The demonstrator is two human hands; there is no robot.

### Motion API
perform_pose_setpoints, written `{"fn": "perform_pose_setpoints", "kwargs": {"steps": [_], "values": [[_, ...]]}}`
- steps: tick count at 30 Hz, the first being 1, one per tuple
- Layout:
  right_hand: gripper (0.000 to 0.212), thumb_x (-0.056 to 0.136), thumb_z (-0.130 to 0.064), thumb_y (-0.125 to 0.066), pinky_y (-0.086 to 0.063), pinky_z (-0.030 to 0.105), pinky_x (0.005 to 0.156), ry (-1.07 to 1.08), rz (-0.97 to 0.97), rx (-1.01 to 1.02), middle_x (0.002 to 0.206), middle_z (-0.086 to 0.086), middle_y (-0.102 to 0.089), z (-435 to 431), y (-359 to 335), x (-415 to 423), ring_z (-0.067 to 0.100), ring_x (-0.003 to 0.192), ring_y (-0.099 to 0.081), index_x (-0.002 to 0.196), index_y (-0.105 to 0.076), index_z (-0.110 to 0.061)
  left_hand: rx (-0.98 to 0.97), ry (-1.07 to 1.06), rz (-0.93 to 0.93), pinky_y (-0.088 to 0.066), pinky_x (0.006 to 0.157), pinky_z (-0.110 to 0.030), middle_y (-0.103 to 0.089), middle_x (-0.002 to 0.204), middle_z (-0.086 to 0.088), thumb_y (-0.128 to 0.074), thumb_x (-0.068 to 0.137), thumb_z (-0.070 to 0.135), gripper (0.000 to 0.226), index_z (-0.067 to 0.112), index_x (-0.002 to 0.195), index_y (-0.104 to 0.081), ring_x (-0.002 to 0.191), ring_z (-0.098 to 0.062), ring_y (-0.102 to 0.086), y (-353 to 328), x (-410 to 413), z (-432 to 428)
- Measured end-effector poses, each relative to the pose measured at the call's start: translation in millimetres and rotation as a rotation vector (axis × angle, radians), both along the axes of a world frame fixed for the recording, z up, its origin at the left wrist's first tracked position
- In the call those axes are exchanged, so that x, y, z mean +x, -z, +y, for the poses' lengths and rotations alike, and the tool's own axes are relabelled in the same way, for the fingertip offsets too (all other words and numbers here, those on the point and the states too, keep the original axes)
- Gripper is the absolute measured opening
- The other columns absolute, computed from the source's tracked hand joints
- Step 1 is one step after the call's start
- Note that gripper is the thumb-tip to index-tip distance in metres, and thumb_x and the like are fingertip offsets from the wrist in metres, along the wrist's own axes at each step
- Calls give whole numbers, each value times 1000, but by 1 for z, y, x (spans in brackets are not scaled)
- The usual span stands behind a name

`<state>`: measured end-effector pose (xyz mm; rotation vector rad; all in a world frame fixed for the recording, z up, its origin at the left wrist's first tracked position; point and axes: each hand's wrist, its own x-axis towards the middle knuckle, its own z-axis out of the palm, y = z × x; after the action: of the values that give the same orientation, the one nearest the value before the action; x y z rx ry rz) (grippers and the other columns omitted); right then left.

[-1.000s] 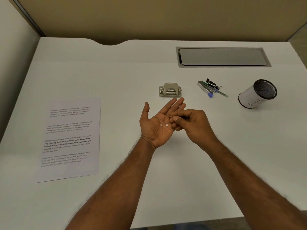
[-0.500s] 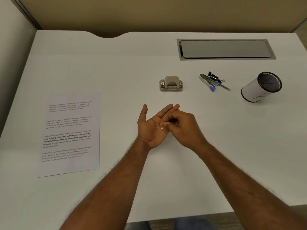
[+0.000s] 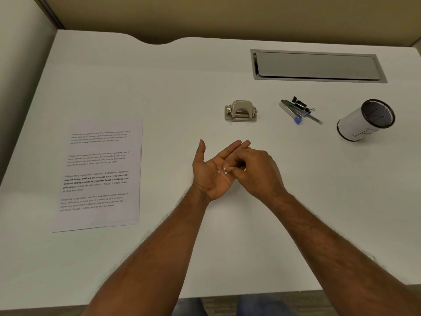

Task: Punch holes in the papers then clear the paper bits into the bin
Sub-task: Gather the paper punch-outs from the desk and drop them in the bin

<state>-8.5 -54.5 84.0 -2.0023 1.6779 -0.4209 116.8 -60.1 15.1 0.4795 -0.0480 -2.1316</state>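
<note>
Resting on flat upturned left hand (image 3: 210, 177): paper bits (image 3: 225, 172); right hand (image 3: 259, 174) curled beside them, grip unclear.

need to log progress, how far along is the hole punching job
Punching looks done: the hole punch sits idle, the paper aside. In hand: the left hand holds paper bits, the right hand pinching at them. Left: tipping them into the bin.

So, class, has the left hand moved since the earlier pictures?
Yes. The left hand has drawn back toward the person, widening its gap from the hole punch.
</note>
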Motion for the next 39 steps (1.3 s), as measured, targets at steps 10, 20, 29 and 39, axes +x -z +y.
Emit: {"fn": "perform_pose_setpoints", "kwargs": {"steps": [10,20,29,39], "values": [[5,85,-23,-70,-49,21,66,155,-243,-71,83,-17,-64,3,16,-31,3,76,-61,89,-70,-27,52,-94,1,-38,115,-43,-47,149,-23,-36,93,68,86,-3,142,-46,138,-34,-46,3,10,-3],[62,92,-44,-57,-18,36,120,-32,131,95,159,2,-22,42,82,-44,18,148,-17,145,-39,-19,111,-262,-108,-48,106,-43,-57,139,-24,-42,94,62,77,-4,129,-61,130,-35,-55,16,50,-2],[71,93,-61,-37,0,39,121,-64,227,31,163,4,2,54,102,-33,17,149,9,153,-15,-29,130,-250,-120,-49,105,-43,-55,141,-24,-41,93,65,82,-5,130,-60,132,-36,-53,19,55,7],[70,91,-69,-24,-3,48,121,-97,334,53,162,6,7,55,100,-31,24,149,12,152,-12,-35,134,-257,-92,-46,108,-43,-54,142,-24,-38,92,69,86,-4,136,-53,132,-37,-52,19,54,9]]}}
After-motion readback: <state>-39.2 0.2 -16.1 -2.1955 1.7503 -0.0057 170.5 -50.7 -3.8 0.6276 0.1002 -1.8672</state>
